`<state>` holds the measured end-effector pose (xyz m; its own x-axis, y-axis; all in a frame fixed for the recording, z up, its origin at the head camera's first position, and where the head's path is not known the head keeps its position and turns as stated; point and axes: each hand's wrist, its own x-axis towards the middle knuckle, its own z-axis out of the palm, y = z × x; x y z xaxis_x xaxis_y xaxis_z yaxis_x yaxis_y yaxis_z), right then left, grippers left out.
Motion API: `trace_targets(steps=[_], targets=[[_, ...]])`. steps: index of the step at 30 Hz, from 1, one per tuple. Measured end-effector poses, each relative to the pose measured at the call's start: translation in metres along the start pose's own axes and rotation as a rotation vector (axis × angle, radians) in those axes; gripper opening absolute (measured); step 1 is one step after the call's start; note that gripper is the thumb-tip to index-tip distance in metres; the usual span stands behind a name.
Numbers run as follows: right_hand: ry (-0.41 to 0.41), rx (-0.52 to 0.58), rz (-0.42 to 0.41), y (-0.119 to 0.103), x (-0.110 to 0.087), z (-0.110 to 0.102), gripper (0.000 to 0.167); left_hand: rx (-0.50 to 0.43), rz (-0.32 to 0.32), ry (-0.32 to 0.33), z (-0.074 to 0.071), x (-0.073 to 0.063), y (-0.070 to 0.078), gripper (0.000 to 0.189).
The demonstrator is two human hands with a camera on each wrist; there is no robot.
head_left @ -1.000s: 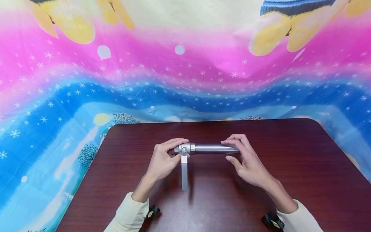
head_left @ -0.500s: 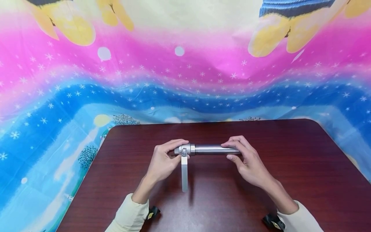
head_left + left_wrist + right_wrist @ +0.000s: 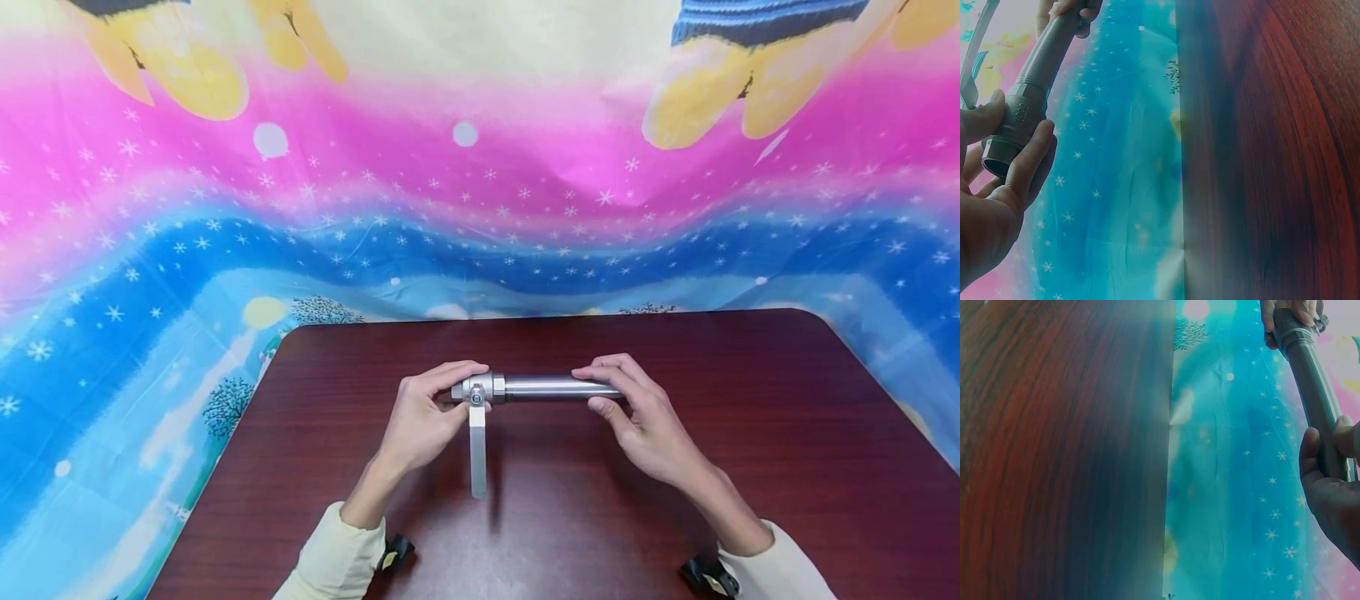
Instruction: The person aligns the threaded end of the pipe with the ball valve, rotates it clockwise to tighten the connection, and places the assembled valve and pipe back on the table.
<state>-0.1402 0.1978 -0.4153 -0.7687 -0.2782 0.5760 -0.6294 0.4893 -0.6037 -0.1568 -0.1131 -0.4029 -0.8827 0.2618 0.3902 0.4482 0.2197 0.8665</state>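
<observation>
A metal ball valve (image 3: 480, 387) is joined to a smooth steel pipe (image 3: 540, 387), the two forming one level length held above the table. From the valve a flat lever handle (image 3: 477, 454) points toward the person. The left hand (image 3: 425, 415) grips the valve body between thumb and fingers; in the left wrist view the open end of the valve (image 3: 999, 156) shows between them. At the other end, the right hand (image 3: 648, 421) holds the pipe, thumb below and fingers over the top. The right wrist view shows its fingers around the pipe (image 3: 1315, 387); the pipe's far end is hidden.
A dark red-brown wooden table (image 3: 585, 517) with rounded far corners lies under the hands. Behind and beside it hangs a colourful printed cloth (image 3: 465, 208). Black devices sit at the left wrist (image 3: 395, 552) and the right wrist (image 3: 708, 575).
Hands, valve and pipe sit slightly lower in the head view, as does the whole scene. Both holds look the same; the right thumb has shifted very slightly right along the pipe.
</observation>
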Motion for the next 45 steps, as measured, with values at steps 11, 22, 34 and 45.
trace_targets(steps=[11, 22, 34, 45], targets=[[-0.040, 0.007, 0.035, -0.0018, -0.0017, 0.0010, 0.059, -0.005, 0.022, 0.006, 0.0002, 0.0002, -0.0001, 0.051], [-0.025, -0.002, 0.026, -0.0016, -0.0006, 0.0010, 0.054, -0.011, 0.010, 0.006, 0.0001, 0.0003, -0.0004, 0.050], [-0.006, 0.005, -0.008, -0.0017, 0.0007, 0.0000, 0.053, -0.021, -0.007, 0.011, 0.0000, 0.0004, -0.0017, 0.050], [-0.013, -0.008, -0.011, -0.0017, 0.0008, -0.0014, 0.045, -0.021, -0.004, 0.011, 0.0001, 0.0002, 0.0005, 0.048]])
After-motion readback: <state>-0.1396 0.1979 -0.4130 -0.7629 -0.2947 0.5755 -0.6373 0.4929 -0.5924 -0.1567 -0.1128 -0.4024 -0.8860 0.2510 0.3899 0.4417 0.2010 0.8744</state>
